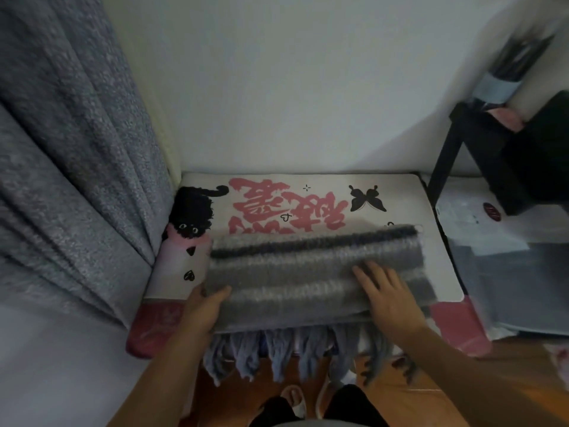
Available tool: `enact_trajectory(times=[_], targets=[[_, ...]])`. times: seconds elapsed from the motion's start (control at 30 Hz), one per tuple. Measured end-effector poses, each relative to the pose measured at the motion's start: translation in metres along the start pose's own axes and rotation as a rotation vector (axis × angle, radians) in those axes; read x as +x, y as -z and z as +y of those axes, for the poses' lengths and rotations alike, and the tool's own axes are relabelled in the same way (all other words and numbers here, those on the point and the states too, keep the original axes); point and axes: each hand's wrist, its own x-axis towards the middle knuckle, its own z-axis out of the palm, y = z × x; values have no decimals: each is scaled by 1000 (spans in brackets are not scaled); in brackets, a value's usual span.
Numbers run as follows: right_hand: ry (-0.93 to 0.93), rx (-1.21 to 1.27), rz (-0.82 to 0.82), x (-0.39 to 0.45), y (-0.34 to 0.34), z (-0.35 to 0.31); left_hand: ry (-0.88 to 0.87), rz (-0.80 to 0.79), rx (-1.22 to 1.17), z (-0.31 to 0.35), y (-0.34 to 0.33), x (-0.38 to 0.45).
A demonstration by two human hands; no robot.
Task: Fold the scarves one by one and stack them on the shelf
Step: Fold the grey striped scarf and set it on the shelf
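Observation:
A grey striped knitted scarf [292, 272] lies folded across the front half of a white and pink printed mat [308, 195]. Its blue-grey fringe [277, 355] hangs over the mat's front edge. My left hand [203, 306] grips the scarf's front left corner, thumb on top and fingers underneath. My right hand [385, 291] lies flat on the scarf's right part, fingers straight and spread.
A grey curtain [70, 164] hangs at the left, touching the mat. A black stand [492, 149] with dark items rises at the right, above white and grey papers or bags [498, 260]. A white wall stands behind. My slippered feet [295, 399] are on wooden floor.

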Motion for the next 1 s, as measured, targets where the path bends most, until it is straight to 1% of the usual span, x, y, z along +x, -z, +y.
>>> enact_trajectory(times=[0.07,0.13,0.2,0.23,0.27,0.3,0.33,0.37,0.4,0.43,0.47,0.5,0.53,0.57,0.63,0.7,0.77,0.8,0.83,0.9,0.93,0.97,1.0], targets=[[-55,-19,-25,-3,10,12,-112,29,125,-2,-3,3],[-40,-26,-17,-6,20,21,-222,83,256,-3,-4,9],[64,-8,-30,-11,21,25,-291,122,386,-5,-4,14],[131,7,-62,-14,20,26,-319,132,462,-5,-5,14],[180,24,-108,-17,19,26,-334,159,577,-8,-5,14],[190,55,-137,-20,18,27,-354,213,739,-8,-9,8],[147,126,-130,-20,20,29,-411,290,924,-8,-13,3],[47,218,-83,-17,23,31,-506,334,1070,-6,-18,-4],[-103,303,-7,-12,30,36,-616,332,1145,-6,-27,-7],[-295,377,77,-4,37,41,-702,284,1168,-3,-37,-10],[-505,464,124,6,41,51,-762,215,1173,-2,-47,-11],[-707,594,120,17,45,62,-802,143,1181,-1,-58,-14],[-874,756,76,28,49,72,-825,88,1193,-1,-67,-17],[-987,914,8,38,51,82,-818,53,1213,-1,-74,-18],[-1099,1199,-172,53,53,93,-732,67,1200,0,-79,-14],[-1115,1409,-298,65,58,96,-596,185,1084,6,-73,-5],[-1031,1488,-363,73,65,97,-437,324,932,15,-53,7],[-971,1493,-377,75,66,98,-356,352,866,20,-41,11],[-918,1509,-332,77,66,100,-275,331,783,19,-27,23],[-880,1582,-168,73,61,103,-94,232,647,20,-4,37],[-865,1582,-126,68,58,103,-30,174,614,21,2,38],[-857,1542,-127,65,55,102,16,122,592,21,7,39],[-860,1454,-172,62,50,101,56,83,575,23,8,35]])
